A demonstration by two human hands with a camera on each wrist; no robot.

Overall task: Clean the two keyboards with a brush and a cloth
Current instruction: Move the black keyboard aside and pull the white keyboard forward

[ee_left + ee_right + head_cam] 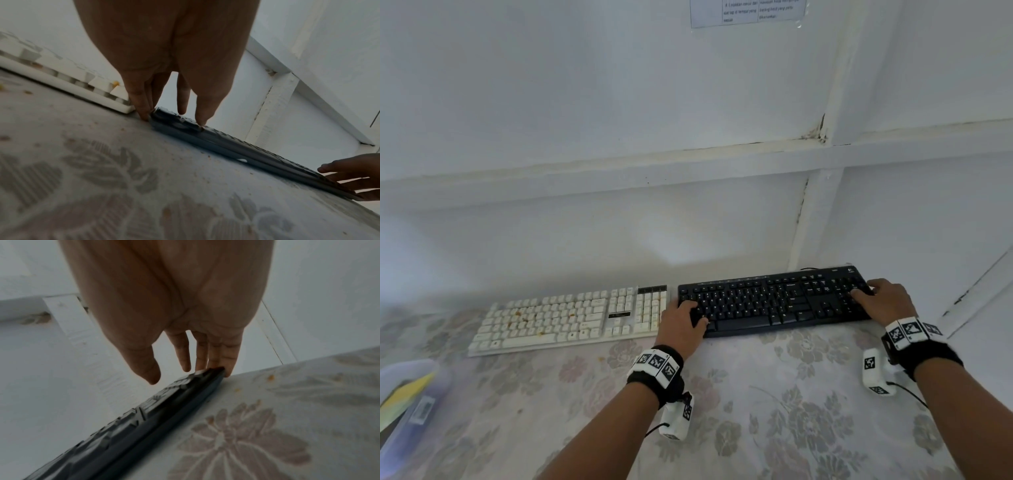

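Two keyboards lie end to end on a table covered with a floral cloth [774, 394], close to a white wall. The black keyboard [774, 299] sits on the right, its back edge near the wall's base; the white keyboard [571, 318] sits on the left, with orange crumbs scattered among its keys. Their short ends are just beside each other, with only a narrow gap between.

The left hand [681, 327] is at the black keyboard's left end — its fingers straight, their tips on the keys and the end edge, one finger down in the gap beside the white keyboard. The right hand [883, 298] is at the right end, fingers spread and fairly straight, tips resting on the keys and the end edge. Neither hand is clamped round the keyboard; both rest on it, fingers apart.

In front of both keyboards the cloth stretches wide toward the person, speckled with a few crumbs. Right of the black keyboard the table edge is near. At the far left front corner stands a clear plastic tub [404, 411] with something yellow inside — blurred.
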